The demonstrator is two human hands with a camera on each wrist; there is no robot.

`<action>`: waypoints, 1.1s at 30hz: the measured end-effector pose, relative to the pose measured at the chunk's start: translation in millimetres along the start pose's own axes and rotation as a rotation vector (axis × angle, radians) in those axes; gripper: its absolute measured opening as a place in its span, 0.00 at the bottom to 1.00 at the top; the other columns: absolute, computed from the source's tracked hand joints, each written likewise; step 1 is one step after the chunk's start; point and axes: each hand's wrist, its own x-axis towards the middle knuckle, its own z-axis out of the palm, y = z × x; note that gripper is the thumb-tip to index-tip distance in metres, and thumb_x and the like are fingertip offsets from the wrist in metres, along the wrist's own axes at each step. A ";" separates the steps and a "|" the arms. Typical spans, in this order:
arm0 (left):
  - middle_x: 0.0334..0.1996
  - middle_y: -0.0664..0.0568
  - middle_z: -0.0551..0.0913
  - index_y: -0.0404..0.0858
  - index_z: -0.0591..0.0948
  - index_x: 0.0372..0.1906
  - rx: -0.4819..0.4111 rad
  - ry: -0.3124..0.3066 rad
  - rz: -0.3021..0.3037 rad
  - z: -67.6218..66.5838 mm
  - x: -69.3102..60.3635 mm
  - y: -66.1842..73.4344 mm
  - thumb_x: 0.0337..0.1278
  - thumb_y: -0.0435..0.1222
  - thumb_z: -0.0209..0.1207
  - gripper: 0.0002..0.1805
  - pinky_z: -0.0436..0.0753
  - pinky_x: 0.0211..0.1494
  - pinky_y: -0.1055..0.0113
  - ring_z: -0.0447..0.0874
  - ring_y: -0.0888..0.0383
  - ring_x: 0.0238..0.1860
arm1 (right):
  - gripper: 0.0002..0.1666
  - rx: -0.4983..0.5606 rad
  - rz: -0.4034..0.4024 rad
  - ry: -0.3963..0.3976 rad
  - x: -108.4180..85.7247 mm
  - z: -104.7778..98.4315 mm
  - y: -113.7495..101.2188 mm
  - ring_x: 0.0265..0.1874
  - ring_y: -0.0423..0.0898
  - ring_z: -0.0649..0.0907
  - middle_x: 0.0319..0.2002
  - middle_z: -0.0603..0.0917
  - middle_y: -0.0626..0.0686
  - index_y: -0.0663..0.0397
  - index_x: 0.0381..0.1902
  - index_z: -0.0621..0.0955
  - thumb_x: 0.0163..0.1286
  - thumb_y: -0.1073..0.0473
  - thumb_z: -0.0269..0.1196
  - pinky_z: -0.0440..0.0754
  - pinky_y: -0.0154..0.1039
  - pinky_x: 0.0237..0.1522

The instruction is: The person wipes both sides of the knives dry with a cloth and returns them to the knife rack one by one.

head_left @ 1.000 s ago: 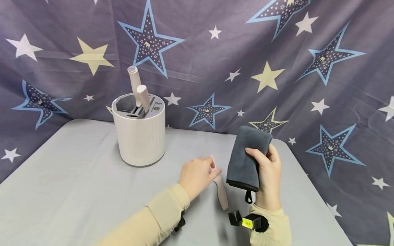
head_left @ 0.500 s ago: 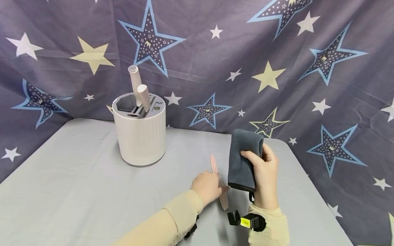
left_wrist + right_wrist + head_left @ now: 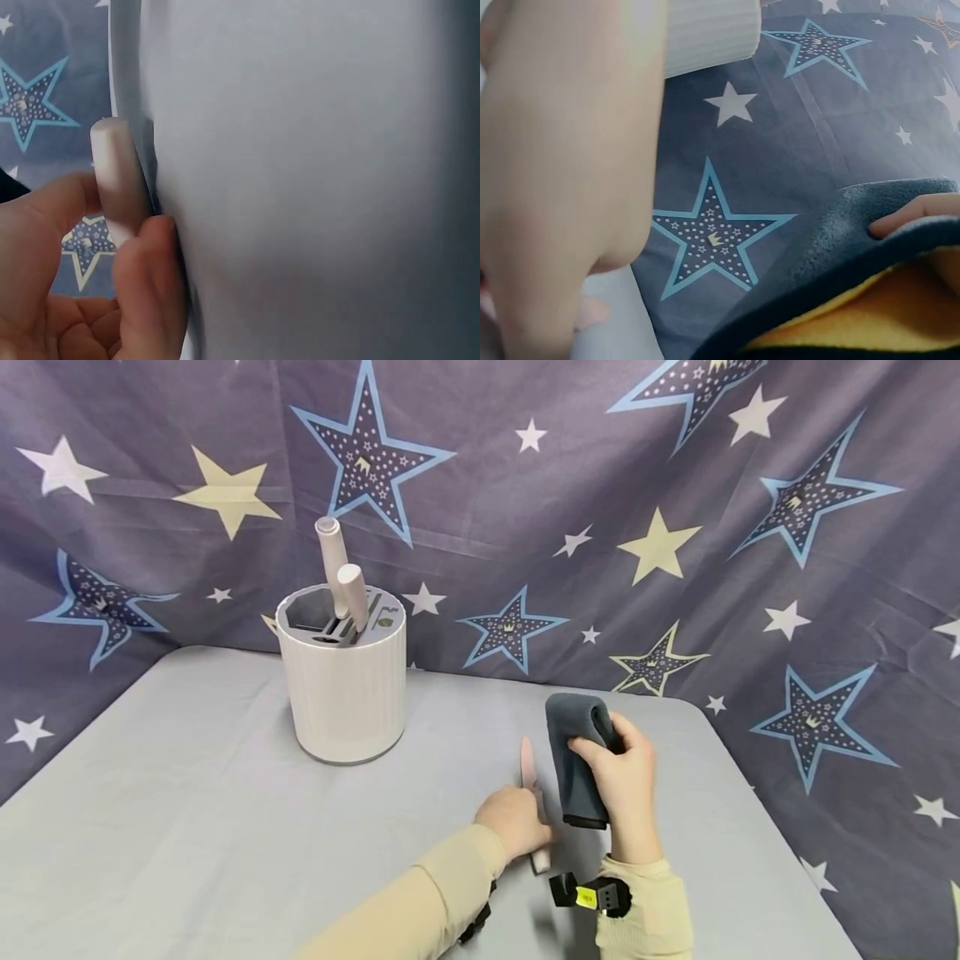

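Observation:
A small knife [image 3: 528, 762] with a pinkish blade lies on the table, its tip toward the back. My left hand [image 3: 513, 820] grips it by the pale handle [image 3: 118, 176]; in the left wrist view thumb and fingers are on either side of that handle. Just to the right, my right hand [image 3: 622, 772] holds a folded dark grey cloth [image 3: 576, 760] above the table, thumb on the near face. The right wrist view shows a yellow inner side [image 3: 862, 311] of the cloth. Part of the knife is hidden under the left hand.
A white ribbed knife block [image 3: 343, 693] stands at the back left, two pale handles [image 3: 332, 560] sticking out of its slotted top. A star-patterned curtain [image 3: 480, 527] hangs behind the grey-covered table [image 3: 187, 827].
My left hand has moved right and toward me along the knife and now grips its handle. My right hand has brought the cloth left and lower, turning it more edge-on.

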 end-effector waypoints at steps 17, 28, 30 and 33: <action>0.16 0.45 0.78 0.36 0.75 0.26 -0.139 -0.112 -0.119 -41.7 -4.7 -30.1 0.57 0.37 0.60 0.10 0.72 0.09 0.68 0.69 0.60 0.03 | 0.24 -0.100 0.027 -0.098 -2.3 12.9 2.7 0.34 0.48 0.82 0.40 0.87 0.59 0.50 0.48 0.86 0.49 0.65 0.72 0.79 0.38 0.36; 0.19 0.52 0.75 0.40 0.76 0.23 -0.030 -0.001 -0.069 -68.0 -9.9 -36.6 0.58 0.52 0.64 0.21 0.71 0.27 0.65 0.72 0.56 0.20 | 0.24 -0.145 -0.009 -0.151 -5.5 18.0 0.6 0.38 0.54 0.85 0.43 0.87 0.60 0.50 0.51 0.85 0.53 0.62 0.71 0.80 0.41 0.36; 0.18 0.52 0.74 0.41 0.75 0.21 -0.066 0.006 -0.064 -72.3 -11.7 -37.5 0.55 0.53 0.67 0.22 0.72 0.24 0.65 0.73 0.56 0.17 | 0.23 -0.152 -0.024 -0.155 -5.9 19.2 0.4 0.37 0.55 0.85 0.43 0.87 0.60 0.50 0.50 0.85 0.53 0.62 0.71 0.80 0.42 0.36; 0.18 0.52 0.75 0.41 0.75 0.22 -0.102 0.023 -0.060 -77.7 -14.8 -39.3 0.50 0.53 0.70 0.23 0.71 0.17 0.66 0.73 0.57 0.12 | 0.22 -0.184 -0.043 -0.158 -6.7 21.1 0.3 0.36 0.55 0.85 0.42 0.88 0.59 0.49 0.48 0.85 0.53 0.61 0.71 0.79 0.42 0.36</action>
